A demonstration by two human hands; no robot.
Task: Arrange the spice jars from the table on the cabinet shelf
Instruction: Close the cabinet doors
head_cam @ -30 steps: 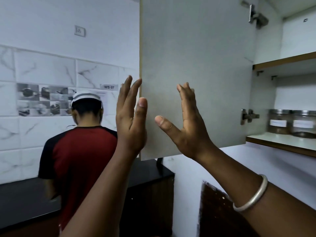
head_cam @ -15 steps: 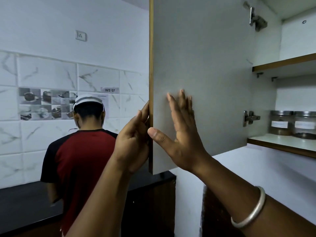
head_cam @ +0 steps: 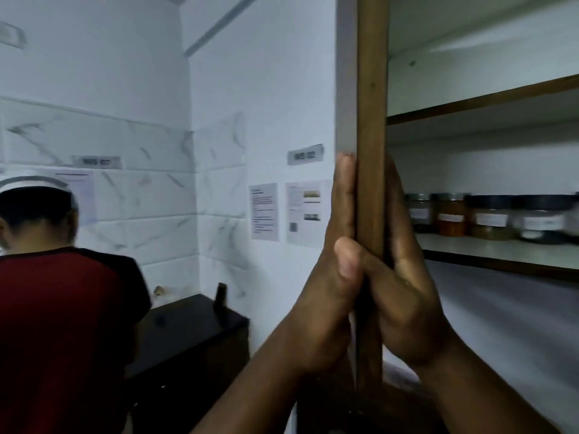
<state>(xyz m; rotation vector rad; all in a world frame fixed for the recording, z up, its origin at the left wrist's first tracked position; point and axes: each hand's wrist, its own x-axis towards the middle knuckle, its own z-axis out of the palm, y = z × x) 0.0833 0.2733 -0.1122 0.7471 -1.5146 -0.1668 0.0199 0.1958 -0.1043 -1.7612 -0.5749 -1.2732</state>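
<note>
Head view, one entry per item.

Cabinet door (head_cam: 371, 120): seen edge-on, wood-brown edge band, flat pale laminate faces, straight and rigid.

Left hand (head_cam: 329, 277): flat against the door's outer face, fingers straight and together, thumb crossing the brown edge. Nothing gripped; pressing only.

Right hand (head_cam: 404, 296): flat against the inner face, fingers upright, likewise pressing only. The door is sandwiched between both palms.

Spice jars (head_cam: 488, 219): a row of four or so along the lower shelf (head_cam: 501, 250), set back from its front edge, round, clear-walled, with white labels. Lids dark or metallic; blur hides which. Contents amber to orange.

Upper shelf (head_cam: 482, 103): brown front edge, nothing visible on it.

Bystander (head_cam: 56, 292): red and black shirt, back turned, to my left.

Risks, as I judge them: smooth laminate gives flat palms little purchase, so the door could slip free and swing out toward the bystander. If it shuts instead, my right hand could be pinched at the cabinet's front edge.
</note>
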